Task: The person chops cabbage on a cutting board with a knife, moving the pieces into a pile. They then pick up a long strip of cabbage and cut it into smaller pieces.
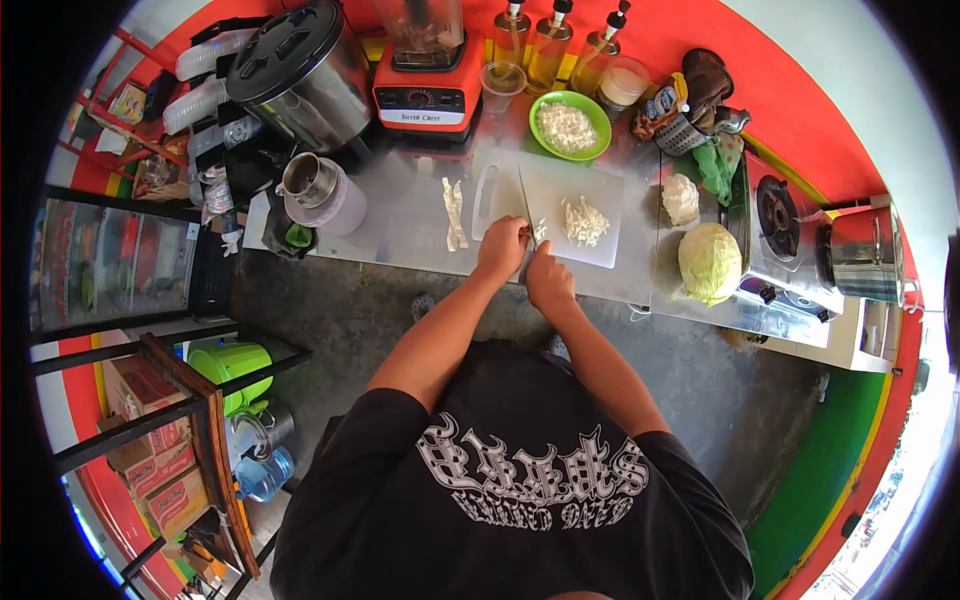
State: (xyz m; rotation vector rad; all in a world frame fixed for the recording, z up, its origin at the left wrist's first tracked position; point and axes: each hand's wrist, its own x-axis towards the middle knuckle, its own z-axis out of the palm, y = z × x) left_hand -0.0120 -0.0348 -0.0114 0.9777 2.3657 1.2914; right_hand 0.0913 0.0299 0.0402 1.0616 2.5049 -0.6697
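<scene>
My right hand [550, 278] is closed around the handle of a kitchen knife [527, 192], whose blade points away from me over the white cutting board [607, 200]. Close against the blade, my left hand [503, 248] has its fingers curled down at the board's near edge; what they pinch is hidden. A few pale slivers [541, 229] lie beside the knife. Farther right on the board sits a small heap of chopped white vegetable [585, 222]. Behind the board, a green bowl [604, 117] holds more chopped white pieces [566, 128].
Left of the board lies a pale strip [454, 214]. A whole cabbage [710, 263] and a smaller white vegetable [680, 200] rest to the right, before a gas stove [778, 215]. A red blender [425, 95], pump bottles [547, 55] and a lidded steel container [305, 85] line the back.
</scene>
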